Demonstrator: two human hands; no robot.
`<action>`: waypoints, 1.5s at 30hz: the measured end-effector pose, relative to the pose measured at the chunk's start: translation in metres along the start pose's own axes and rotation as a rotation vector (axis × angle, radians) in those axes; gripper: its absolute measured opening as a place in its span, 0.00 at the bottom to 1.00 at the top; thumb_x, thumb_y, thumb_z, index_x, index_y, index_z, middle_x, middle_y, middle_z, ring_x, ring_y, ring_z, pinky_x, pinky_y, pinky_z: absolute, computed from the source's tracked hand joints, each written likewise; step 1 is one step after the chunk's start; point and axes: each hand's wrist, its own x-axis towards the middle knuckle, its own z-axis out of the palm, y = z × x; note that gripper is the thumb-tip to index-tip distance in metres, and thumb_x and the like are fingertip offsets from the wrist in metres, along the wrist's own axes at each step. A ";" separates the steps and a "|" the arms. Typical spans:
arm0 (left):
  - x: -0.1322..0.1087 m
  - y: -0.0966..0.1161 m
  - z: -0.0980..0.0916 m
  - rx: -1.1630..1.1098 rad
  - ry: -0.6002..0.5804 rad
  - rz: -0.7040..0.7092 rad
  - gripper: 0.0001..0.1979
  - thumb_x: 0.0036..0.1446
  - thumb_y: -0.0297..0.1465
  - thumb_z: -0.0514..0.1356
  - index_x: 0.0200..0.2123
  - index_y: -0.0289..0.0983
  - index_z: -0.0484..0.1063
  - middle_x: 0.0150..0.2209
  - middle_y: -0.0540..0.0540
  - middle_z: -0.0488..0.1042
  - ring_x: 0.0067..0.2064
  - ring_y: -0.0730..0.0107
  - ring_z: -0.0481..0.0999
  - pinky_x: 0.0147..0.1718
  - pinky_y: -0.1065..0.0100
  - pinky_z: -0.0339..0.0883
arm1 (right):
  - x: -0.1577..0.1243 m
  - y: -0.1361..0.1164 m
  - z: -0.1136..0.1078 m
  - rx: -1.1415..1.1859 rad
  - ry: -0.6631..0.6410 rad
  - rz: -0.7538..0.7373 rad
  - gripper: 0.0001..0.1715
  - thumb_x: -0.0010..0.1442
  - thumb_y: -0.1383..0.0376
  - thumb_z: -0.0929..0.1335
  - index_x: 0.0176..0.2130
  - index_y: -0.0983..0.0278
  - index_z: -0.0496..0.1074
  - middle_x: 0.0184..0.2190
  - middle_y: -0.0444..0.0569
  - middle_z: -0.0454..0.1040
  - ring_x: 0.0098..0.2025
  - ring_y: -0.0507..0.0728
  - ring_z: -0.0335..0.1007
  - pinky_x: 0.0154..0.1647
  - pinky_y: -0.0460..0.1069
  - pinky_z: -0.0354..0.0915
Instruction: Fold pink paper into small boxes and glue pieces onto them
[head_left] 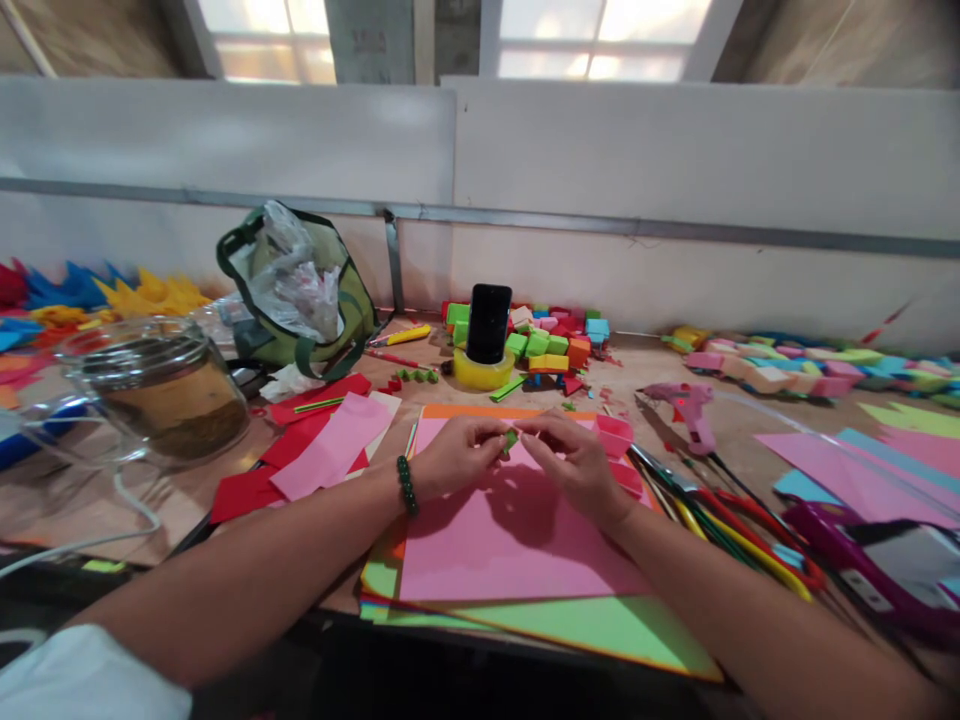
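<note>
Above a pink paper sheet [517, 550], my two hands meet over a small piece of green paper [511, 440]. My left hand [465, 455], with a dark beaded bracelet at its wrist, pinches the green piece between thumb and fingertips. The fingers of my right hand [574, 465] are bent close to the piece's right side; whether they grip it too is hard to see. Folded pink paper pieces [616, 436] lie just beyond my right hand. The pink sheet tops a stack of coloured paper [600, 630].
A phone [489, 322] stands in a yellow tape roll [484, 370], with small folded paper boxes [551, 345] around it. On the right lie a pink glue gun [686, 410] and scissors [750, 530]. A glass jar [161, 390] and green bag [330, 290] stand left.
</note>
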 end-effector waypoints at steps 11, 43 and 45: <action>-0.001 0.003 0.006 -0.079 0.138 0.045 0.09 0.49 0.30 0.63 0.34 0.33 0.69 0.28 0.49 0.73 0.28 0.75 0.72 0.27 0.74 0.64 | 0.004 0.004 0.004 0.200 0.012 0.276 0.17 0.54 0.53 0.70 0.27 0.64 0.71 0.17 0.41 0.66 0.20 0.49 0.59 0.22 0.45 0.57; -0.009 0.006 0.012 -0.039 0.183 0.044 0.08 0.52 0.31 0.60 0.25 0.32 0.72 0.22 0.48 0.74 0.25 0.75 0.73 0.26 0.75 0.65 | -0.001 0.001 0.006 0.290 -0.021 0.272 0.14 0.56 0.56 0.70 0.28 0.65 0.71 0.22 0.42 0.69 0.21 0.48 0.59 0.22 0.44 0.58; -0.009 0.008 0.011 -0.036 0.173 0.044 0.08 0.53 0.30 0.60 0.24 0.32 0.71 0.22 0.49 0.73 0.25 0.75 0.72 0.24 0.75 0.64 | -0.001 0.000 0.007 0.315 -0.027 0.272 0.14 0.56 0.56 0.69 0.28 0.65 0.71 0.21 0.41 0.68 0.21 0.47 0.59 0.22 0.44 0.57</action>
